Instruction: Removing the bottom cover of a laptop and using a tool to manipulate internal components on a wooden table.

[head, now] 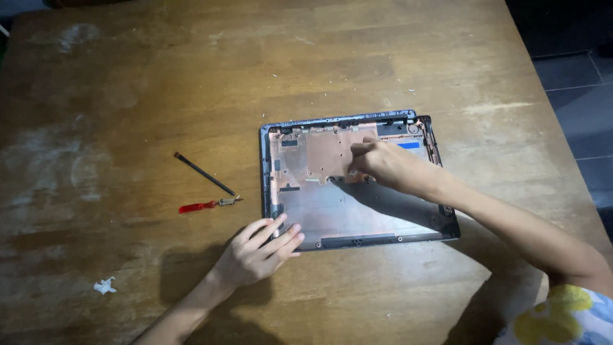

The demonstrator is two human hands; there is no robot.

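Head view: left hand (258, 251) lay flat, fingers spread, pinning laptop base shell (357, 220) corner; right hand (383, 163) pinched small part inside, grip unclear. Risked dropping part, shell sliding on table (191, 76).

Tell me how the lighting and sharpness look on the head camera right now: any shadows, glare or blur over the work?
Head view: light is warm and uneven, dim at the table's far corners; the right hand casts a dark shadow across the opened laptop base panel; the left hand shadows the wood beside it; no strong glare; focus slightly soft, fingertips mildly blurred.
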